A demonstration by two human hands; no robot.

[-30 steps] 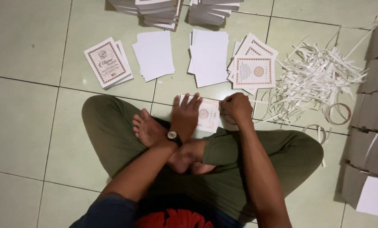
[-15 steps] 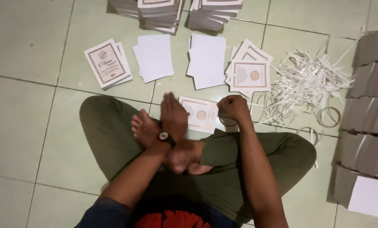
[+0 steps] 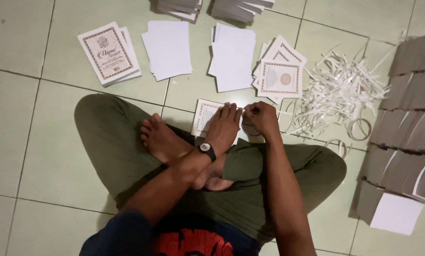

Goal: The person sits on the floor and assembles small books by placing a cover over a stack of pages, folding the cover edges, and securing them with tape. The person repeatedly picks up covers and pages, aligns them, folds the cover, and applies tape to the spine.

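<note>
Left hand (image 3: pixel 224 125) lies flat, released, on the bordered booklet (image 3: pixel 204 116); right hand (image 3: pixel 262 118) pinches its edge; next, careful alignment, I judge

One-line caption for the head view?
Seated cross-legged, left hand presses a printed booklet on the tiled floor; right hand pinches its edge.

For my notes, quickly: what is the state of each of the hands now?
Left hand: open, flat on the bordered white paper booklet.
Right hand: closed, pinching the booklet's edge.

Grey cardboard packages (image 3: pixel 411 118) stand stacked at three o'clock — rectangular, white sheets showing; no labels, signs or screens.
</note>
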